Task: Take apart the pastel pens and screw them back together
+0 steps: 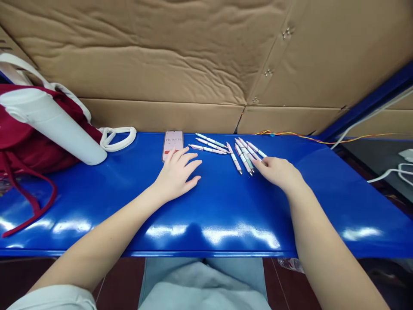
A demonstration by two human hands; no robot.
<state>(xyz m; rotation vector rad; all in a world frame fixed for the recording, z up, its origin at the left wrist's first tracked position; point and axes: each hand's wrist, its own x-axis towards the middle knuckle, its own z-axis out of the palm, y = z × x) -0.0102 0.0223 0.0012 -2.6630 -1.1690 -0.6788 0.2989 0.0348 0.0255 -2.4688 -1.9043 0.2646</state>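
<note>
My left hand point(179, 174) is spread flat above the blue tabletop with nothing in it. Its fingertips overlap the lower edge of a phone point(173, 142) that shows a running-time display. To its right, several pens point(211, 150) in white, pink and pale green lie loosely, pointing mostly sideways. A second bunch of pens point(245, 156) lies slanted beside them, close together. My right hand point(279, 172) is at the right side of this bunch, thumb and fingers closed on the end of a pen. The hand partly hides that pen and its fingertips.
A dark red bag point(69, 116) with a white cylindrical part point(61, 125) stands at the left, its cord trailing over the blue table point(206, 206). Cardboard point(167, 73) walls the back. Thin coloured wires point(290, 134) run along the right rear, and white cables point(385, 172) lie at the far right.
</note>
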